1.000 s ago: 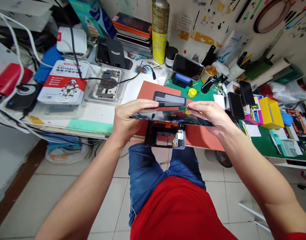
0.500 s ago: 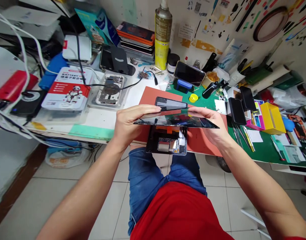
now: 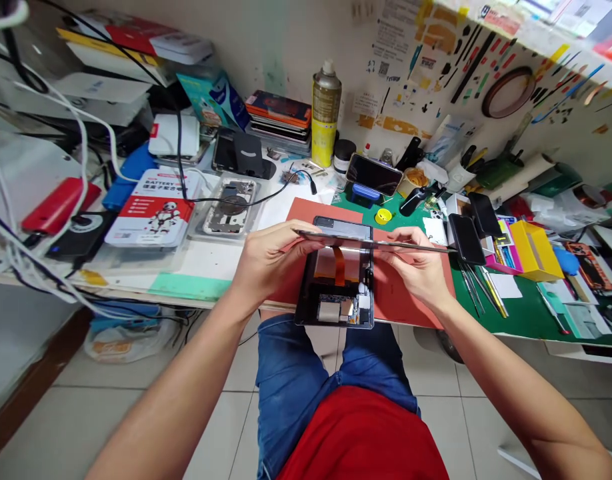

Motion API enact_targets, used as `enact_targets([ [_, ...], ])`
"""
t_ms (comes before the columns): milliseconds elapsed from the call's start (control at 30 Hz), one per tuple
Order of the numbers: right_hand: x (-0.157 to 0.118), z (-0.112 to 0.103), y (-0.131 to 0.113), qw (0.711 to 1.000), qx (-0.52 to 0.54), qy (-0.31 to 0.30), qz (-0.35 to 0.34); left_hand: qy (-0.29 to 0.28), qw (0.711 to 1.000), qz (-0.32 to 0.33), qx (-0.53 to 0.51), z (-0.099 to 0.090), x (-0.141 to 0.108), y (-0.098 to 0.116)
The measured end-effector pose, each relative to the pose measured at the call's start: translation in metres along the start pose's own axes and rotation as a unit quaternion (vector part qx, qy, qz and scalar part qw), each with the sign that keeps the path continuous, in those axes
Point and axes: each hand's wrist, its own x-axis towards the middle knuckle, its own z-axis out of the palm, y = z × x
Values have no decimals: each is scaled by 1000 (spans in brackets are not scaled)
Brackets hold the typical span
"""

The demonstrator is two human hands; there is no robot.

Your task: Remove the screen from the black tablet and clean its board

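A thin dark tablet screen (image 3: 356, 241), seen nearly edge-on, is held level above an opened tablet body (image 3: 311, 313). My left hand (image 3: 276, 260) pinches its left end between thumb and fingers. At the right part of the screen, my right hand (image 3: 416, 263) grips it the same way. Below the screen, the tablet body lies on a reddish-brown mat (image 3: 406, 300), its near edge by the table's front. An orange ribbon cable (image 3: 339, 267) runs down inside it, and a circuit board (image 3: 336, 308) shows near its front. The screen hides part of the body.
To the left, a phone frame (image 3: 229, 203) sits in a clear tray near a white-and-red battery box (image 3: 159, 210). Behind stand a spray can (image 3: 327, 117) and a propped phone (image 3: 375, 175). Tweezers (image 3: 473, 288) and a yellow box (image 3: 536, 250) are on the right.
The screen has tipped from showing its dark glossy face to nearly edge-on, uncovering the ribbon cable and more of the tablet body. The camera view has shifted, showing more of the wall.
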Motion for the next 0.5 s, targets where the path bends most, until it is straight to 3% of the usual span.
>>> enact_targets([
  [133, 1, -1, -4, 999, 25, -39, 22, -4, 1000, -20, -6, 1, 8, 3],
  [333, 6, -1, -4, 997, 44, -42, 43, 41, 984, -155, -82, 10, 16, -7],
  [500, 14, 3, -3, 995, 66, -47, 63, 83, 976, -179, -91, 18, 31, -15],
])
